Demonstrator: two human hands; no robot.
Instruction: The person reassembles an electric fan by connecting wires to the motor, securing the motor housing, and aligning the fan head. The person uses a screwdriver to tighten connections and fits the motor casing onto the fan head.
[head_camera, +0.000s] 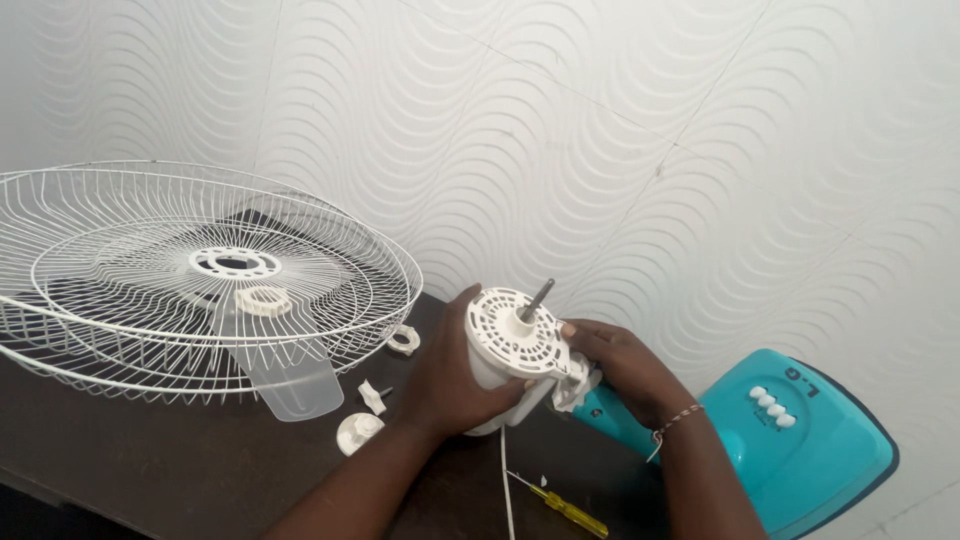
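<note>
Both hands clamp the white fan motor (512, 355) — left hand (455, 375) around its body, right hand (620, 365) at its rear — right of the wire guard (150, 280).

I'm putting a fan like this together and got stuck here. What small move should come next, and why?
Probably keep the left hand steadying the white motor housing while the right hand works at the joint with the teal stand. Both hands already grip there, the shaft points up bare, and the screwdriver lies unused on the table.
</note>
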